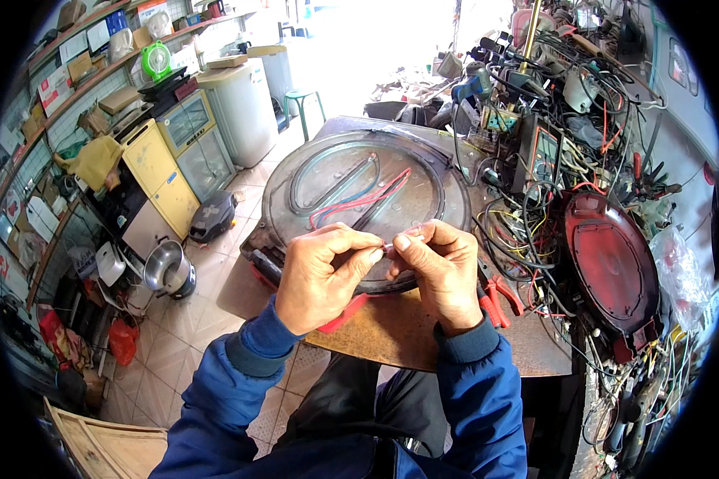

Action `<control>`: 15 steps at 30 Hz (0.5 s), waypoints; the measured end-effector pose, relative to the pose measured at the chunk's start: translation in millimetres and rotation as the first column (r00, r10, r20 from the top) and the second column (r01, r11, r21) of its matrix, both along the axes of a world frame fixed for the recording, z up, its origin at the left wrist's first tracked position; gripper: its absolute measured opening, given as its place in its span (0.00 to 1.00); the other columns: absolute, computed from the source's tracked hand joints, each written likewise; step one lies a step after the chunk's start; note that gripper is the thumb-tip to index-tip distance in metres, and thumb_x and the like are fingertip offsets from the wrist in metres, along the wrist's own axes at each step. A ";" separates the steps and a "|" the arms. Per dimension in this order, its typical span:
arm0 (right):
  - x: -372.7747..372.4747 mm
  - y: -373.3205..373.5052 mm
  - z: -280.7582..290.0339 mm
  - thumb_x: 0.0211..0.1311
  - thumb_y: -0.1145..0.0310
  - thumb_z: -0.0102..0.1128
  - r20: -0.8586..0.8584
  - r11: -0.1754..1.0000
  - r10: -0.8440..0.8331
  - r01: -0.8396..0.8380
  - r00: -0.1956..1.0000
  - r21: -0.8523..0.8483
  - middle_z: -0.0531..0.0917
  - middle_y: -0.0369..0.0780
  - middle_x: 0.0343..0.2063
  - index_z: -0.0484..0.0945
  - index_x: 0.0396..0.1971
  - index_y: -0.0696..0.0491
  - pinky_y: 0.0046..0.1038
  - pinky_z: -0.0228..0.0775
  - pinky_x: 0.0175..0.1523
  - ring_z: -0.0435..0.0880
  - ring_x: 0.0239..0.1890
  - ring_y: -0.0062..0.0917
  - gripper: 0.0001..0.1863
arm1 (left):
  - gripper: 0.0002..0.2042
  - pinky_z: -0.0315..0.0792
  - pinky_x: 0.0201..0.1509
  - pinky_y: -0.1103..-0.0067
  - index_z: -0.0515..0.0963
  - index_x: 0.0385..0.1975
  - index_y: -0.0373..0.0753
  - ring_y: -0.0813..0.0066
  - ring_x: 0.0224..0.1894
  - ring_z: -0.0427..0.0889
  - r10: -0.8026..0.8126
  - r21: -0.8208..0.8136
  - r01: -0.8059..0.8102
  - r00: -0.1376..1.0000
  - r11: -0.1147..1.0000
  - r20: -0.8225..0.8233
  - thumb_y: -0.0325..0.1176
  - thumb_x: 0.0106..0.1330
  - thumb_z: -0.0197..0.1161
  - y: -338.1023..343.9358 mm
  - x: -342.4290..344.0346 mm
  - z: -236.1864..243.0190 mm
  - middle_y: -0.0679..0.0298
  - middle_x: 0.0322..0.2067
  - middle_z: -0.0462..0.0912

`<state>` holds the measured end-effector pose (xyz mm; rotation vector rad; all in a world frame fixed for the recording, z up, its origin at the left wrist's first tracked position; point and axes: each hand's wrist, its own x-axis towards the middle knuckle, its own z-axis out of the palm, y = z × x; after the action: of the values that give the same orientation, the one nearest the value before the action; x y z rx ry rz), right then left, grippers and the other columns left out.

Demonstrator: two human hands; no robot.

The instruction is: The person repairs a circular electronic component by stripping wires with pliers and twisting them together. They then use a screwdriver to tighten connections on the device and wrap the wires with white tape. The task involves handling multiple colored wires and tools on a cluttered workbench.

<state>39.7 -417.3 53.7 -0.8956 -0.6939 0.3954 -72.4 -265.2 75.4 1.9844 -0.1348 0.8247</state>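
My left hand (321,271) and my right hand (439,267) meet above a brown workbench (399,331), fingertips pinched together on the end of a thin red wire (359,203). The wire loops back over a round dark metal appliance plate (435,188) with a curved heating element set into it. Both hands hover over the plate's near rim. Blue jacket sleeves cover my forearms.
Red-handled pliers (499,297) lie just right of my right hand. A red round appliance lid (611,263) sits at the right amid tangled wires and a multimeter (545,156). Left, on the tiled floor, stand a steel pot (166,267), yellow cabinets (160,172) and cluttered shelves.
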 end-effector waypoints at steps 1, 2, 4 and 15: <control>-0.4 0.7 -0.3 0.67 0.78 0.69 0.005 1.000 -0.003 0.003 1.000 0.000 0.88 0.41 0.31 0.83 0.31 0.59 0.22 0.79 0.32 0.85 0.27 0.20 0.04 | 0.06 0.78 0.46 0.78 0.86 0.42 0.30 0.74 0.39 0.85 0.000 0.007 0.000 1.000 1.000 0.006 0.21 0.68 0.69 0.3 -0.3 -0.7 0.58 0.35 0.88; -0.9 1.3 -0.4 0.67 0.78 0.69 0.009 1.000 -0.007 0.007 1.000 0.000 0.88 0.40 0.31 0.83 0.30 0.59 0.21 0.79 0.31 0.85 0.27 0.19 0.05 | 0.06 0.78 0.46 0.78 0.86 0.41 0.30 0.74 0.38 0.85 0.000 0.014 0.000 1.000 1.000 0.013 0.22 0.68 0.69 0.7 -0.5 -1.3 0.57 0.35 0.88; -1.9 1.6 -0.6 0.66 0.78 0.69 0.034 1.000 -0.021 0.022 0.999 -0.015 0.88 0.40 0.30 0.83 0.30 0.59 0.21 0.78 0.31 0.85 0.27 0.18 0.05 | 0.06 0.78 0.45 0.78 0.86 0.41 0.30 0.74 0.38 0.86 0.002 0.040 -0.003 0.999 0.999 0.033 0.22 0.67 0.70 1.3 -0.2 -2.5 0.57 0.34 0.88; -4.7 -0.7 2.7 0.68 0.76 0.69 0.138 0.995 -0.036 0.048 0.990 -0.086 0.88 0.38 0.29 0.86 0.38 0.62 0.22 0.79 0.34 0.85 0.27 0.18 0.05 | 0.07 0.81 0.37 0.76 0.87 0.40 0.31 0.68 0.32 0.88 0.059 0.017 -0.061 0.993 0.998 0.103 0.19 0.62 0.72 -2.3 3.1 -5.1 0.56 0.31 0.88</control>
<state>34.9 -418.0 56.5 -1.0276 -0.7861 0.3319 -69.2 -267.6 70.2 1.9736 -0.1442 0.9683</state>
